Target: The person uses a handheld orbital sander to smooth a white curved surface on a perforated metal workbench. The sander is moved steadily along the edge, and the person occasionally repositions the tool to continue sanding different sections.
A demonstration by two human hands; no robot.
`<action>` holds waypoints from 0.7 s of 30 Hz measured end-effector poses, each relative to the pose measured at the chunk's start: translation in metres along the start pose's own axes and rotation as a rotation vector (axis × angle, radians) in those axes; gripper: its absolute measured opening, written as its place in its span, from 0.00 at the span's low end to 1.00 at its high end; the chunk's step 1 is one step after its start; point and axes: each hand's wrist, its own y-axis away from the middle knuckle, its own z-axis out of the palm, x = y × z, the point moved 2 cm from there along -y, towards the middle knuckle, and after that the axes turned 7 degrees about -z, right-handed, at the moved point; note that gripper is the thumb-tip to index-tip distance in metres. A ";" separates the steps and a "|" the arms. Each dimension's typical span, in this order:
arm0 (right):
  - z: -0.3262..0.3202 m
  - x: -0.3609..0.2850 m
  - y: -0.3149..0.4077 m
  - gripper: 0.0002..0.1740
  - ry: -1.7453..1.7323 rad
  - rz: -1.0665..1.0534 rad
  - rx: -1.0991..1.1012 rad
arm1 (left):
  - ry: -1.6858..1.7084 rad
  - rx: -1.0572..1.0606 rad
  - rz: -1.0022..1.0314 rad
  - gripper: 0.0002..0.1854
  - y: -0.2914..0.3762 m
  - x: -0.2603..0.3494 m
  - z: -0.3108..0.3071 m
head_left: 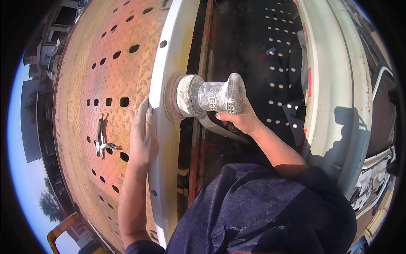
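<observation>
A dust-covered random orbital sander (pixel 212 95) lies sideways, its round pad (pixel 173 96) against the face of a long white metal panel (pixel 163 143). My right hand (pixel 244 117) is wrapped around the rear of the sander's body, thumb along its side. From the sander's underside a grey hose (pixel 219 128) runs back beneath my right wrist. My left hand (pixel 143 139), pale with dust, lies along the panel's left edge with its fingers close together. Whether those fingers grip the edge is hidden. Yellowish patches show where the panel's white coat is worn through.
Left of the panel is a rusty orange tread-plate deck (pixel 120 76) with rows of oval holes. On it lie locking pliers (pixel 101 139). A pale vehicle body side (pixel 333 79) stands to the right. Red metal bars (pixel 195 165) run through the dark gap between.
</observation>
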 end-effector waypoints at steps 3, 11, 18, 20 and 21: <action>-0.001 0.016 0.013 0.14 -0.051 0.041 0.066 | 0.043 0.010 -0.067 0.28 0.002 0.006 0.000; 0.001 0.003 0.001 0.14 0.013 0.009 0.026 | 0.073 0.014 -0.070 0.28 0.002 0.005 0.002; -0.005 0.018 0.013 0.12 0.032 0.034 0.000 | 0.074 -0.014 -0.043 0.27 0.002 0.005 0.001; -0.005 0.016 0.010 0.13 0.052 0.021 -0.016 | 0.092 -0.003 -0.046 0.28 0.002 0.007 0.004; -0.004 0.014 0.008 0.13 0.063 0.003 -0.017 | 0.099 0.007 -0.048 0.28 0.002 0.008 0.003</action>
